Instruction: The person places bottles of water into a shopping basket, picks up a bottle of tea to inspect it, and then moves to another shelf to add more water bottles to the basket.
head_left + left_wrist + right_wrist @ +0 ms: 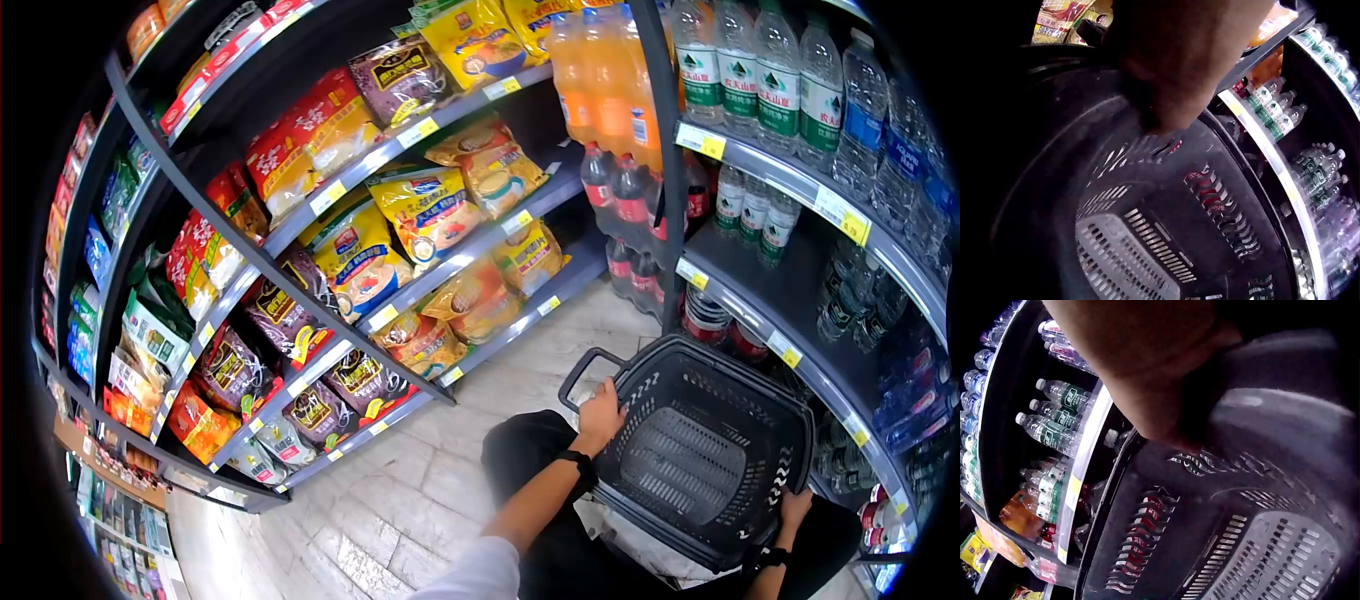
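A dark plastic basket (690, 460) with slotted walls and nothing in it is held between both hands, near the person's knees in the head view. The left hand (601, 415) grips its left rim, close to the raised handle (583, 374). On the opposite side the right hand (795, 510) has its fingers round the rim. Close up in the left wrist view, the left hand (1169, 69) covers part of the basket rim (1254, 187). The right wrist view has the right hand (1154, 375) at the rim, its fingertips mostly hidden.
Shelves of bagged food (365, 260) curve along the left. Orange drink bottles (605, 90) and dark bottles stand at the back. To the right, shelves hold water bottles (778, 80), their edge (800, 190) close beside the basket. Pale floor tiles (400, 500) show at lower left.
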Demonstrator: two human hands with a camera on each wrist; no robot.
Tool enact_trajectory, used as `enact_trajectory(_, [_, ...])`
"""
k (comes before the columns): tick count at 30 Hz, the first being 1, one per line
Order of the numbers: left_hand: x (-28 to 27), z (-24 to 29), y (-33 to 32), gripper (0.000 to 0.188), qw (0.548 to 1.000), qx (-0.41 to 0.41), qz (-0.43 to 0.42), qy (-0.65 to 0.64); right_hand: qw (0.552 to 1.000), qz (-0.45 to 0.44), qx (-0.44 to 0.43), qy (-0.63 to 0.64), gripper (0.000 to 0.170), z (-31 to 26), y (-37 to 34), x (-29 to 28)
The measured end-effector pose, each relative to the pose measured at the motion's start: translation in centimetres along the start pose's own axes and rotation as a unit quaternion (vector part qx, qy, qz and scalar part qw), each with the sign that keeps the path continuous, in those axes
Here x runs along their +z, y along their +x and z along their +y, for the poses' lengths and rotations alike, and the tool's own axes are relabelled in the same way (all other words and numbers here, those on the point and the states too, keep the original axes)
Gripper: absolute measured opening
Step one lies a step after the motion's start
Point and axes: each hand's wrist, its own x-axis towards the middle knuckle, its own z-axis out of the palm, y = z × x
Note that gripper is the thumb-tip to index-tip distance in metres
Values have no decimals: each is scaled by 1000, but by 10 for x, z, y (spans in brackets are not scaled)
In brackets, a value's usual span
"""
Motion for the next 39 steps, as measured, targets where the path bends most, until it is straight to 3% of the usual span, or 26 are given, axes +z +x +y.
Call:
enact_trajectory(5, [-8, -7, 0, 59, 1000, -16, 12, 6, 998, -1, 21, -57, 52, 4, 10, 16])
enact_trajectory(7, [-13, -6, 3, 59, 999, -41, -24, 1, 999, -9, 16, -48, 53, -11, 3, 12])
enact_trajectory(14, [-5, -12, 3, 63, 999, -29, -14, -12, 997, 1, 35, -74, 53, -6, 4, 13])
enact_trajectory(16, [-2, -14, 3, 60, 1000, -18, -4, -22, 997, 15, 7, -80, 55, -4, 1, 14])
enact_trajectory(25, [-12, -12, 0, 57, 999, -24, -28, -39, 999, 23, 20, -33, 59, -27, -9, 8])
enact_trajectory(27, [-4, -17, -2, 58, 998, -6, 1, -63, 997, 36, 1, -67, 60, 3, 7, 23])
enact_trajectory(29, [-9, -12, -3, 60, 999, -18, 6, -41, 998, 28, -41, 42, 63, -15, -4, 14])
enact_trajectory(31, [4, -22, 1, 58, 999, -9, 1, -50, 998, 58, 31, 4, 60, -19, -4, 19])
enact_trajectory(35, [-3, -18, 5, 54, 998, -16, -22, -64, 997, 59, 45, -1, 59, -27, -7, 11])
enact_trajectory(37, [-15, -11, -1, 53, 998, -28, -29, -47, 997, -22, 76, -9, 64, -46, -12, -3])
enact_trajectory(39, [-20, -8, -3, 52, 998, -38, -35, -39, 997, -1, 72, -23, 63, -33, -7, 9])
